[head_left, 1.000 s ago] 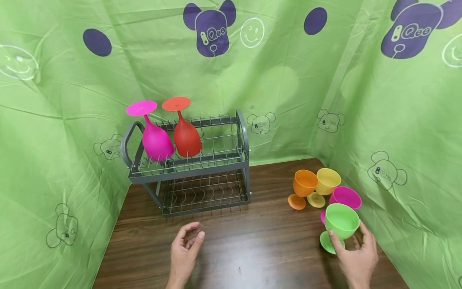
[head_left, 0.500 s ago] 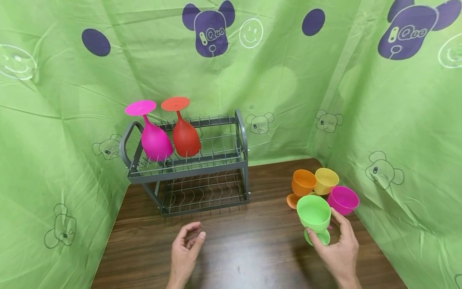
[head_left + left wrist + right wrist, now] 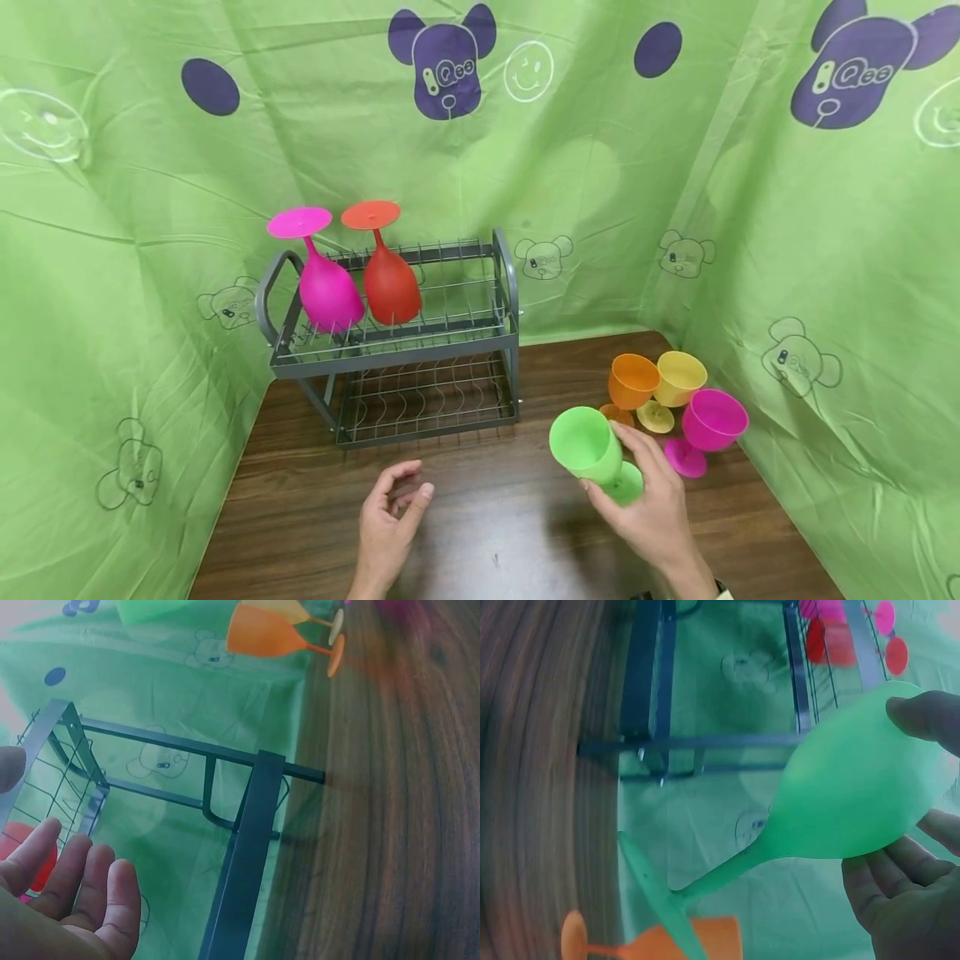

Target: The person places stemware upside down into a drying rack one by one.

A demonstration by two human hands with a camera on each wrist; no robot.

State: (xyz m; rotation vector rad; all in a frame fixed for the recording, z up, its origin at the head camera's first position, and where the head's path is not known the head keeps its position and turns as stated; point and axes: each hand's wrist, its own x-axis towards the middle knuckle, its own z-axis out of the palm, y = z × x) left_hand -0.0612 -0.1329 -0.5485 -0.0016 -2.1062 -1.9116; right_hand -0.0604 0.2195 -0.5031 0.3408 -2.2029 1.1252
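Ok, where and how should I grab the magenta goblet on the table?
The magenta goblet is probably best gripped round its bowl, from the near side: it stands mouth up, bowl broader than base, with the yellow goblet behind it. The right hand holds the green goblet, though.

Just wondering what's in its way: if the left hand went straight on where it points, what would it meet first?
Probably the front of the gray dish rack; the height of the left hand is hard to judge, so which tier is unclear.
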